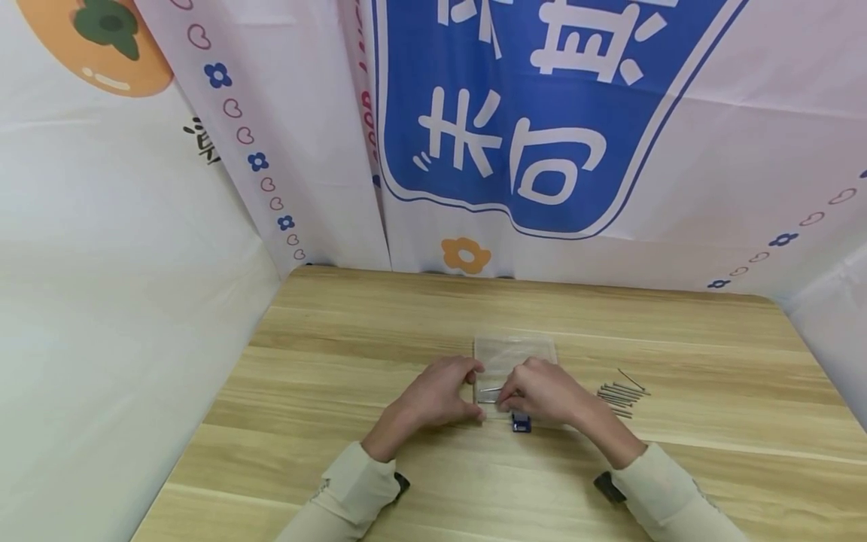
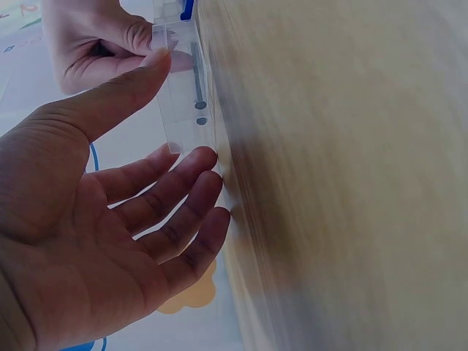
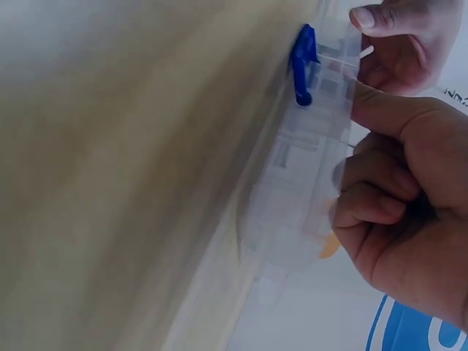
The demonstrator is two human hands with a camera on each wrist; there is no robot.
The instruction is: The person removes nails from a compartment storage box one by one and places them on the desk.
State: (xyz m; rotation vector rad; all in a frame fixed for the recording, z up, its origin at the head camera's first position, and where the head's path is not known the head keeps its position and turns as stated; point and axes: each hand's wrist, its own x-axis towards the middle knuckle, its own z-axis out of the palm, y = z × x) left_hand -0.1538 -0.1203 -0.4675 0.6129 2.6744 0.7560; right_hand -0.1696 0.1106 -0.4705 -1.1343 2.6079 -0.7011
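Observation:
A clear plastic box (image 1: 515, 352) with a blue latch (image 1: 521, 423) on its front side lies on the wooden table. My left hand (image 1: 440, 391) holds the box's left end, thumb at the near corner and index fingertip farther back; its other fingers (image 2: 212, 227) curve loosely beside the box. Over the box, my right hand (image 1: 545, 391) pinches a thin silver nail (image 1: 489, 390) with curled fingers; its tip end (image 3: 367, 51) shows past the rim in the right wrist view. Through the clear wall, round nail heads (image 2: 201, 106) show inside.
Several loose nails (image 1: 619, 395) lie on the table (image 1: 305, 452) to the right of the right hand, one apart from the others at an angle. Behind the table's far edge hangs a printed cloth (image 1: 433, 226); another white cloth (image 1: 122, 263) hangs at the left.

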